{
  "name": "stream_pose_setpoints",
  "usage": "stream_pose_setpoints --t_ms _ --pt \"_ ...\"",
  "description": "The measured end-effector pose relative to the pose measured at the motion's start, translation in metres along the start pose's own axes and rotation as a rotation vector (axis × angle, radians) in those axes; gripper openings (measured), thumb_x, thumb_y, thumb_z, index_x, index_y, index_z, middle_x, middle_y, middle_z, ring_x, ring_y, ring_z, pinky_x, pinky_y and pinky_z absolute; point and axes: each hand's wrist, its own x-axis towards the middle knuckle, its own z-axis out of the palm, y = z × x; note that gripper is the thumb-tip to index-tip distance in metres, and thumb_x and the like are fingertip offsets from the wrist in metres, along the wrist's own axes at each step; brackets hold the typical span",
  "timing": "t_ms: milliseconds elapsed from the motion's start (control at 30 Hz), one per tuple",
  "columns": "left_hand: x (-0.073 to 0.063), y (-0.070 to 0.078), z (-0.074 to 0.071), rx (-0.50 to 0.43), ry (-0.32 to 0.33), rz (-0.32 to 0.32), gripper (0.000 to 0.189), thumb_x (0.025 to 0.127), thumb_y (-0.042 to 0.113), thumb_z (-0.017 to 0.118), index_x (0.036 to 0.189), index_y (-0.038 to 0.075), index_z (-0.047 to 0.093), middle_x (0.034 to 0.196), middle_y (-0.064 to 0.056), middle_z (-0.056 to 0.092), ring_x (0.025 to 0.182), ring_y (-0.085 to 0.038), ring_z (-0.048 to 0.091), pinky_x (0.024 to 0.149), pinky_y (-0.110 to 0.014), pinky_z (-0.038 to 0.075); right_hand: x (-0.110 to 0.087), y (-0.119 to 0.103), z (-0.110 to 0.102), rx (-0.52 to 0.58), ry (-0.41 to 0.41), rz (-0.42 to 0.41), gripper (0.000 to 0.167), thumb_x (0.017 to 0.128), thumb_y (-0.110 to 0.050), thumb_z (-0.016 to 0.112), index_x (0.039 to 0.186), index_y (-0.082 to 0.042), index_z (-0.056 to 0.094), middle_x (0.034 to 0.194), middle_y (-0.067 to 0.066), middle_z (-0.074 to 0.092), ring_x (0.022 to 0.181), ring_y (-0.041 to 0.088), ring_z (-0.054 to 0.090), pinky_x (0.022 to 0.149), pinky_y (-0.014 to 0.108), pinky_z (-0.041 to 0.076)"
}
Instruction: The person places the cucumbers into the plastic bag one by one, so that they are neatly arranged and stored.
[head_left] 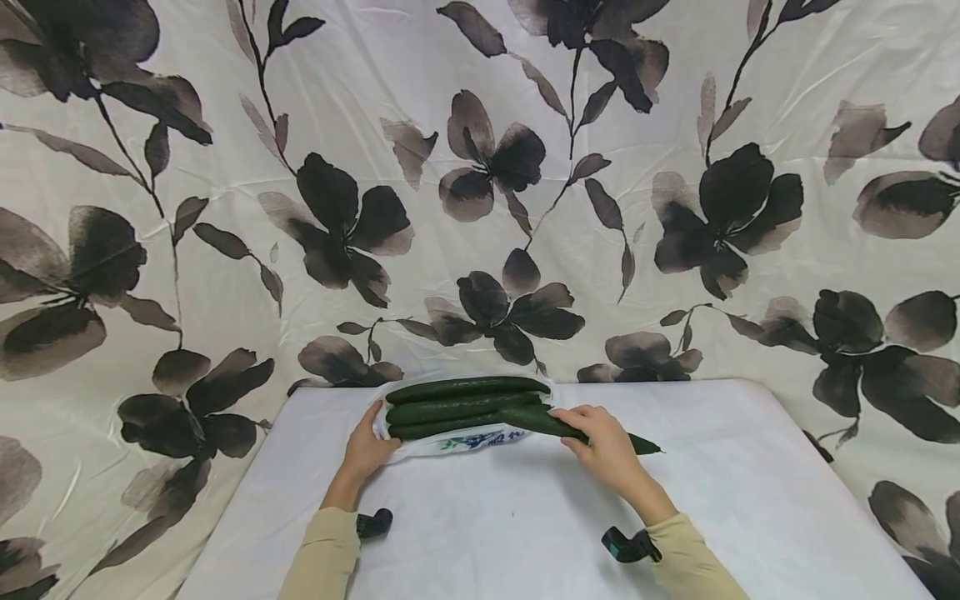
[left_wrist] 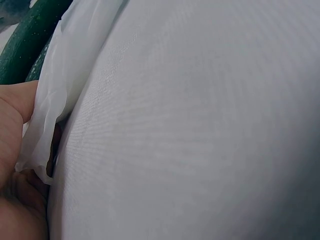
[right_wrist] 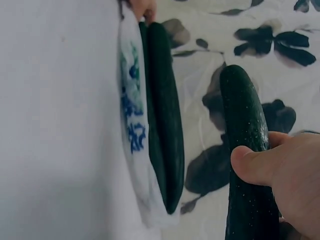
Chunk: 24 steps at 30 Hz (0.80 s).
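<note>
A white plastic bag [head_left: 420, 448] with blue and green print lies open near the back of the table. Inside it, 3 long dark green cucumbers [head_left: 457, 408] lie side by side. At the bag's left end, my left hand [head_left: 366, 454] grips the edge; in the left wrist view the thin plastic [left_wrist: 52, 95] passes between thumb and fingers. My right hand [head_left: 609, 450] holds another cucumber [right_wrist: 244, 105] around its middle, tilted, its left end over the bag's contents. From the right wrist view, this cucumber is apart from the bagged ones.
A white cloth covers the table [head_left: 487, 533]. Behind it hangs a pale curtain [head_left: 600, 333] with dark floral print, close to the table's back edge. Dark wrist cameras [head_left: 628, 546] sit on both wrists.
</note>
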Motion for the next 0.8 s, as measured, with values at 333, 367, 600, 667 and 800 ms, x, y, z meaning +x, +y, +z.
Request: stream_pose_setpoints --t_ms 333,367,600,667,800 --pt "-0.001 0.000 0.001 0.012 0.007 -0.003 0.087 0.078 0.009 0.067 0.153 0.005 0.023 0.151 -0.026 0.031 0.137 -0.046 0.027 0.108 -0.059 0.026 0.025 -0.029 0.022 0.071 -0.018 -0.104 0.047 0.082 -0.009 0.077 0.126 -0.019 0.067 0.106 -0.002 0.065 0.095 0.019 0.057 0.074 0.036 0.049" --pt "-0.001 0.000 0.001 0.010 0.006 -0.006 0.087 0.078 0.009 0.067 0.153 0.006 0.023 0.151 -0.025 0.031 0.138 -0.046 0.026 0.108 -0.059 0.026 0.027 -0.033 0.024 0.079 -0.019 -0.117 0.047 0.082 -0.009 0.077 0.126 -0.019 0.067 0.106 -0.002 0.065 0.096 0.019 0.057 0.075 0.035 0.049" --pt "-0.003 0.002 0.001 0.016 0.012 -0.019 0.089 0.077 0.010 0.068 0.153 0.004 0.022 0.150 -0.028 0.032 0.136 -0.048 0.027 0.108 -0.061 0.026 0.043 -0.049 0.035 0.116 -0.011 -0.201 0.049 0.082 -0.008 0.076 0.128 -0.019 0.065 0.109 -0.001 0.064 0.100 0.019 0.057 0.079 0.037 0.049" --pt "-0.003 0.002 0.001 0.024 0.022 -0.021 0.089 0.076 0.010 0.069 0.153 0.004 0.024 0.149 -0.028 0.033 0.135 -0.049 0.029 0.107 -0.061 0.027 0.048 -0.052 0.037 0.121 -0.015 -0.221 0.049 0.082 -0.009 0.076 0.129 -0.019 0.065 0.110 -0.002 0.063 0.099 0.017 0.056 0.080 0.036 0.049" --pt "0.000 0.001 0.001 0.036 0.034 -0.006 0.089 0.076 0.011 0.070 0.152 0.004 0.025 0.148 -0.028 0.035 0.134 -0.048 0.031 0.106 -0.060 0.029 0.057 -0.058 0.041 0.152 -0.021 -0.259 0.048 0.082 -0.007 0.076 0.128 -0.017 0.065 0.111 -0.003 0.062 0.099 0.016 0.055 0.079 0.035 0.049"
